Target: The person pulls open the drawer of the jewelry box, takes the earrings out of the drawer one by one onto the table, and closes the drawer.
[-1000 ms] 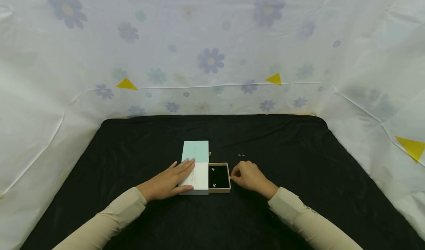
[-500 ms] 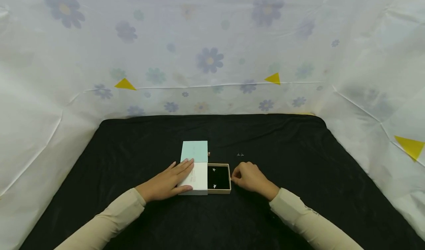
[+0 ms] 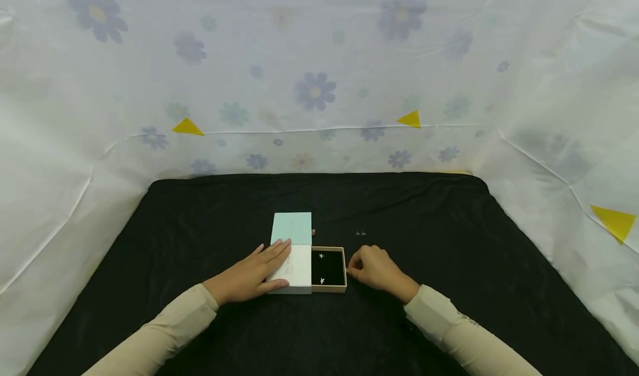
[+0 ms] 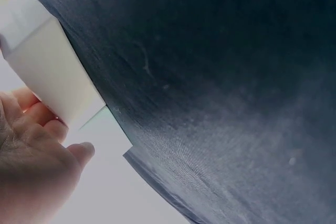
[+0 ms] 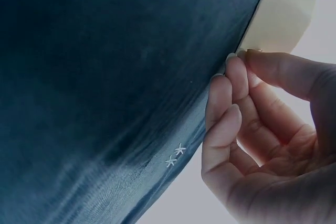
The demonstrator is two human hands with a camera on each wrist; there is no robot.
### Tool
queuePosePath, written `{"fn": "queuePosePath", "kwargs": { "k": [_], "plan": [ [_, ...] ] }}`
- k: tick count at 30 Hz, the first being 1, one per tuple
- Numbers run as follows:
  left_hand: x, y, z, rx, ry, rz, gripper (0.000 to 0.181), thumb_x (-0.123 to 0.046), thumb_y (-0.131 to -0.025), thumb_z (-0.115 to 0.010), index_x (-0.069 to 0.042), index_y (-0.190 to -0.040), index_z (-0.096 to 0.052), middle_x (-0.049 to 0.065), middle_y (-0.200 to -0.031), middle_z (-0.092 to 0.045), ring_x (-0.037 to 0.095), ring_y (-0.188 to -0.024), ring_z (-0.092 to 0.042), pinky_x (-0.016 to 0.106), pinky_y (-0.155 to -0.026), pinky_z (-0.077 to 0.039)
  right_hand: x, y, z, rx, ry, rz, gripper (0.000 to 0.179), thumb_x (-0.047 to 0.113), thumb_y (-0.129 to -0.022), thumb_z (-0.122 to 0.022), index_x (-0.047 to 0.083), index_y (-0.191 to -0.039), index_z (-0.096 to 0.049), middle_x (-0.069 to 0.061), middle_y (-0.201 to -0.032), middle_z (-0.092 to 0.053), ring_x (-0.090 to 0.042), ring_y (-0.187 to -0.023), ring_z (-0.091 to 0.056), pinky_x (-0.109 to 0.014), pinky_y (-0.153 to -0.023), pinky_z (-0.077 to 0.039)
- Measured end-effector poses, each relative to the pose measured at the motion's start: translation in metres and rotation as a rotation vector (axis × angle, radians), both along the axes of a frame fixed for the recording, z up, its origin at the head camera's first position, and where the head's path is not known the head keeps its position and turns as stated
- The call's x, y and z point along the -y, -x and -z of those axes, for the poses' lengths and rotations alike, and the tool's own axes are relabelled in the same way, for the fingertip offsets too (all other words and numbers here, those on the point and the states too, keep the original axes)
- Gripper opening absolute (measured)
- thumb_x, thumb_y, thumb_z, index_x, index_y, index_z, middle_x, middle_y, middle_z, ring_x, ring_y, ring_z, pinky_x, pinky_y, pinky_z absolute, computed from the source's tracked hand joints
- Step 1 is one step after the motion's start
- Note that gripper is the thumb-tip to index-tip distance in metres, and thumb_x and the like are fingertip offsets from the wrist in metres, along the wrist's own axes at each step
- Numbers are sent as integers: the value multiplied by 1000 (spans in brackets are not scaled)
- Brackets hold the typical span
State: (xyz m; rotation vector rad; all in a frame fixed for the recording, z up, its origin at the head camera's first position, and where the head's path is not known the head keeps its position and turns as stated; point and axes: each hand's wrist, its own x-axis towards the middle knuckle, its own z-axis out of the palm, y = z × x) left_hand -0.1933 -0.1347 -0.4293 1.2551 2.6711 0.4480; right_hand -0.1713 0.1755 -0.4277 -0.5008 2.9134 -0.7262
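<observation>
My left hand (image 3: 252, 273) lies with extended fingers on a white drawer-style jewelry box (image 3: 301, 268), the fingertips reaching its edge with a mint box (image 3: 293, 227) behind. From the white box's right side, a tan-edged drawer (image 3: 344, 268) with a black lining stands partly out. Two small silver star-shaped earrings (image 3: 321, 281) sit on that lining. Thumb and fingertips of my right hand (image 3: 376, 268) pinch the small pull tab at the drawer's outer end; in the right wrist view the fingertips meet the drawer front (image 5: 283, 17) and mostly hide the tab.
Two more small silver star shapes (image 3: 360, 233) lie on the black cloth (image 3: 424, 215) behind my right hand. A small tab (image 3: 313, 232) sticks out from the mint box's right side. White flower-printed sheeting (image 3: 314, 143) walls the back and sides.
The drawer has come slightly further out to the right, with my right hand at its tab. My left hand stays on the white box. The head view has shifted a little.
</observation>
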Motion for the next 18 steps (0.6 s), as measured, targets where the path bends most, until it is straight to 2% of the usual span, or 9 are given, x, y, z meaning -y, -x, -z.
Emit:
{"fn": "queuePosePath", "kwargs": {
  "k": [13,18],
  "plan": [
    [0,0,1,-5,-4,3,79,-57,-97,-41,-7,-154,-16,8,-160,-13,25,-147,-13,57,-114,-16,1,0,-1,-2,-10,-1,8,13,-86,-72,11,-78,-75,4,-69,-66,-4,-54,-52,-23,-49,-44],
    [0,1,2,-4,-8,1,80,-57,-97,-40,-8,-154,-16,7,-161,-13,25,-147,-13,56,-115,-16,0,0,-12,2,-63,-1,8,14,-85,-74,10,-78,-76,3,-70,-68,-5,-53,-53,-24,-48,-44]
  ]
}}
